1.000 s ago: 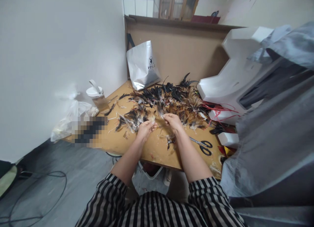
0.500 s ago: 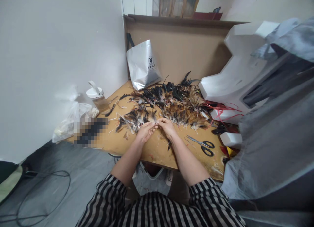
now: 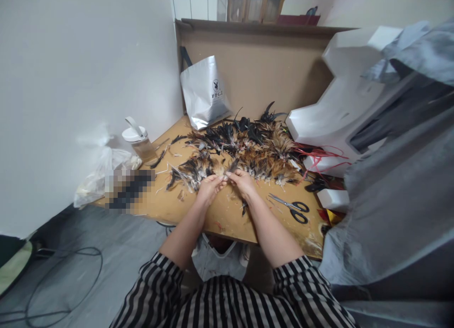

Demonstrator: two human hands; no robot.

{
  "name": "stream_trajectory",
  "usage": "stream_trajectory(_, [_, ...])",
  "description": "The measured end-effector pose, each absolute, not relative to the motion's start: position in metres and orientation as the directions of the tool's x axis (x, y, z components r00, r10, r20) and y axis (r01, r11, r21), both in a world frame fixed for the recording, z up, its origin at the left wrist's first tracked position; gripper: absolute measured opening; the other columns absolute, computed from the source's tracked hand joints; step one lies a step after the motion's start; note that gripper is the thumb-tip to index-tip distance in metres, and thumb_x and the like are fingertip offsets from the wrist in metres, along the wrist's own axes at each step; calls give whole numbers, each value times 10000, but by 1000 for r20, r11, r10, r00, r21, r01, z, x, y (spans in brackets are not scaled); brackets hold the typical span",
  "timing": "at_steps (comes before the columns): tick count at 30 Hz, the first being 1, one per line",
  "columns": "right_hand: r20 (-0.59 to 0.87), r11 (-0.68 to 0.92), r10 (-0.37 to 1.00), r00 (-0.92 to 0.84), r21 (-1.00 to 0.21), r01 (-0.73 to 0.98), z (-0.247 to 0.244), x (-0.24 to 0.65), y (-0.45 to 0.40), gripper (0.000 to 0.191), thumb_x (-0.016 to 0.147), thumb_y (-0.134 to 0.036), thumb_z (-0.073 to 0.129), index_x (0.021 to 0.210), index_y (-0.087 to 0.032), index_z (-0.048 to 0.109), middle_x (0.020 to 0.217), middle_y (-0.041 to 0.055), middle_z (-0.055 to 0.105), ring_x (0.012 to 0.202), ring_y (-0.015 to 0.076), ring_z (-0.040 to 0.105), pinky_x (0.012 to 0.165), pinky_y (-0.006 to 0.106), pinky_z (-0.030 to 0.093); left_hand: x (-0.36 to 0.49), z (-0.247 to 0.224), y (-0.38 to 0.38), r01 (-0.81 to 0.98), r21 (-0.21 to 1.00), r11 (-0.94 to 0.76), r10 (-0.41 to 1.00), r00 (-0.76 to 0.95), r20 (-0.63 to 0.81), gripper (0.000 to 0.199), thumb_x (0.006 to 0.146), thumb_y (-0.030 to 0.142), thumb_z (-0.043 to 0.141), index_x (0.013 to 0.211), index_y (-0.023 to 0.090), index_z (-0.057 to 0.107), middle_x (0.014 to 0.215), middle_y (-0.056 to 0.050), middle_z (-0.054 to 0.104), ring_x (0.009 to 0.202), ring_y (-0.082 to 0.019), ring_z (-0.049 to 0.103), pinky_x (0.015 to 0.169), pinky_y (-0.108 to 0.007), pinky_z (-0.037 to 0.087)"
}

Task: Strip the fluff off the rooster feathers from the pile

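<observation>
Over the front of the wooden table, my left hand [image 3: 212, 186] is closed in a pinch on a small light-brown feather [image 3: 219, 168], which stands up from the fingertips. Beside it, almost touching, my right hand [image 3: 242, 181] pinches the base of a dark feather [image 3: 233, 165]. Behind my hands lie bunches of brown feathers [image 3: 269, 167], and farther back a row of black feathers [image 3: 223, 133]. A bunch with white quill ends [image 3: 193, 172] rests to the left. Black-handled scissors [image 3: 291, 208] lie partly spread, right of my right forearm.
A silver bag [image 3: 205, 93] leans at the back against the cardboard panel [image 3: 269, 67]. On the left stand a lidded cup [image 3: 144, 146] and a plastic bag [image 3: 99, 176]. White foam [image 3: 340, 96], red strings [image 3: 324, 154] and grey cloth [image 3: 393, 209] border the right side.
The dark feather at my right fingertips now leans to the right, apart from the light-brown one. Both hands stay close together in nearly the same place. The view has shifted slightly.
</observation>
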State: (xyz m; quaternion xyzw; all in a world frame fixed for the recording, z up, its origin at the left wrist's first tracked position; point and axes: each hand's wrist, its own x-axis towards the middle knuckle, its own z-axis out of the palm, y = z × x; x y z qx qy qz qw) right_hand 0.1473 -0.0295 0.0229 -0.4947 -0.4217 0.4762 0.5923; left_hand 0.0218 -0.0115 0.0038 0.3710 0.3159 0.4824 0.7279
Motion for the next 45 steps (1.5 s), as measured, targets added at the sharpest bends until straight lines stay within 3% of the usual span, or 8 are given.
stream_trajectory(6, [92,106,973,211,-993,-53,24,149,-30,366,551,-454,677,496,-167,457,451,-61,432,437,62,340,453,211,252,19,1,-10,-435,842,319,905,403,-134,231,607,263,702,767,109,638,741,-62,659,560,-59,563,481,-149,394])
stream_trajectory(17, [155,139,967,204,-986,88,15,153,-27,347,574,-434,666,504,-152,477,467,-67,409,454,59,329,451,198,242,22,-1,-12,-285,924,254,895,433,-113,243,615,321,684,727,108,644,716,-65,653,517,-53,534,462,-156,374])
stream_trajectory(24, [53,63,990,131,-996,-68,21,153,-29,337,561,-442,674,537,-150,507,451,-59,453,421,54,358,440,194,266,24,-3,-12,-169,976,135,910,411,-55,279,612,372,667,695,109,629,684,-82,653,483,-91,548,428,-188,371])
stream_trajectory(30, [-5,100,916,400,-966,-240,25,171,-22,358,564,-460,649,732,-151,579,529,-44,507,395,46,349,391,186,235,23,0,-12,-245,965,90,958,286,-17,253,617,356,659,676,115,610,691,-76,653,481,-86,543,411,-179,355])
stream_trajectory(34, [93,113,823,560,-994,0,16,192,-13,324,591,-413,612,739,-125,619,579,-2,574,454,73,430,458,202,325,21,0,-7,-317,947,60,986,165,-8,229,630,334,648,685,114,621,638,-57,636,444,-63,503,409,-172,339])
stream_trajectory(37, [231,79,808,542,-954,288,7,201,-10,260,616,-359,581,697,-120,642,668,38,632,589,120,526,587,226,393,19,-2,-5,-365,930,34,995,95,1,218,630,328,648,681,118,619,660,-56,640,455,-61,504,416,-172,340])
stream_trajectory(42, [294,-79,856,426,-739,669,5,200,-16,218,693,-329,502,717,-179,657,720,29,648,665,151,559,621,237,384,18,-1,-4,-391,920,-26,998,37,43,209,639,320,643,690,118,627,658,-56,643,470,-56,505,439,-170,349])
stream_trajectory(45, [296,-167,867,400,-585,794,9,198,-20,211,711,-315,494,792,-212,660,826,39,647,753,169,563,647,245,377,18,0,-4,-415,910,-25,999,11,32,210,634,318,650,679,115,620,656,-54,642,465,-54,501,436,-167,348])
